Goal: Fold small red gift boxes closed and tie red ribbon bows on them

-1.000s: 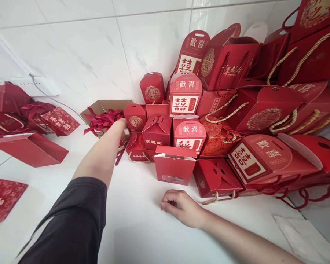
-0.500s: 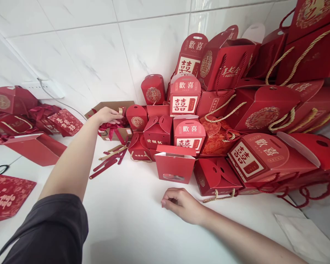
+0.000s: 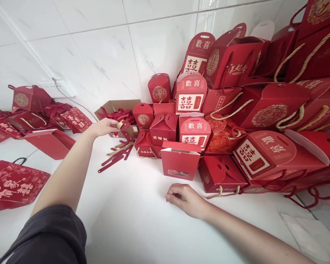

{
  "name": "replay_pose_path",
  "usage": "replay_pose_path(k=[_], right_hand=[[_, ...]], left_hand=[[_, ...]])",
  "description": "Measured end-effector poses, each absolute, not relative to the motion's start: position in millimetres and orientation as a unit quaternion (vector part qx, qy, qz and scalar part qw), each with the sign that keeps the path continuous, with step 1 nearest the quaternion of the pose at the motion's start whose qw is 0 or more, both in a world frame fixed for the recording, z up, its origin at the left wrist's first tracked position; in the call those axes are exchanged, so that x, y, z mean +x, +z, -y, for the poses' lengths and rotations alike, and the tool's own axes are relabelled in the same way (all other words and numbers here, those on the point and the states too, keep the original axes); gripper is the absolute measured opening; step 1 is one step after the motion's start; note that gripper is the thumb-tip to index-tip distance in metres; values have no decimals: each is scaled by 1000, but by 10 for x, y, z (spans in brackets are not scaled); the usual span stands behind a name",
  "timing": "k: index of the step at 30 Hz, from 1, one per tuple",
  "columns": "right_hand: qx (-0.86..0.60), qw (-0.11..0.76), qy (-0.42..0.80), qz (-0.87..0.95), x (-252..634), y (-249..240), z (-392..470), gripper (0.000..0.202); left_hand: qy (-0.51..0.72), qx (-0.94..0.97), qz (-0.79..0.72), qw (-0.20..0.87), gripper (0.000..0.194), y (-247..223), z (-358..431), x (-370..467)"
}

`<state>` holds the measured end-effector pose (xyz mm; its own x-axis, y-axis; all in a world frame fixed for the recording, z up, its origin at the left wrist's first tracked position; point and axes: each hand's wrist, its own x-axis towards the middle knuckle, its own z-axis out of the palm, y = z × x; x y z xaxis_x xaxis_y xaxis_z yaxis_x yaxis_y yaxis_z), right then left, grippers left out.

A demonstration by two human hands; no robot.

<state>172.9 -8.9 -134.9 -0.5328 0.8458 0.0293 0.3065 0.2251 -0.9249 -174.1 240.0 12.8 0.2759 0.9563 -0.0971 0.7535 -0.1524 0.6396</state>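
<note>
Left hand (image 3: pixel 107 127) pinches a small gold-and-dark-red piece (image 3: pixel 124 125) before an open brown cardboard box (image 3: pixel 117 105).
The fingers nearly close on its gold end, probably leaving the red part free; the piece's form is unclear. The right hand (image 3: pixel 185 200) rests loosely curled on the white worktop (image 3: pixel 132 212), perhaps for support; its palm is hidden, so I cannot tell whether it holds anything.

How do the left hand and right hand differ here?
The left hand holds a gold-and-red item; the right hand is loosely curled, nothing visible in it. The left hand is by the cardboard box; the right hand rests on the white table before a red box. Both are bare.
</note>
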Motion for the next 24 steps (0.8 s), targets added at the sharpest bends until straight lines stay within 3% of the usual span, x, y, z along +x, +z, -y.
replay_pose_path(k=[9, 15, 20, 24], right_hand=[[-398, 272, 477, 736, 1739, -1359, 94, 26], [-396, 280, 466, 740, 1711, -1376, 106, 22], [-398, 287, 447, 748, 1684, -1384, 142, 18], [-401, 287, 435, 753, 1674, -1388, 155, 18]], left_hand=[[139, 771, -601, 158, 37, 55, -2164, -1771], [197, 778, -571, 174, 48, -13, -1968, -1838], [228, 746, -559, 280, 42, -134, -1852, -1860], [343, 689, -597, 229, 44, -289, -1825, -1837]])
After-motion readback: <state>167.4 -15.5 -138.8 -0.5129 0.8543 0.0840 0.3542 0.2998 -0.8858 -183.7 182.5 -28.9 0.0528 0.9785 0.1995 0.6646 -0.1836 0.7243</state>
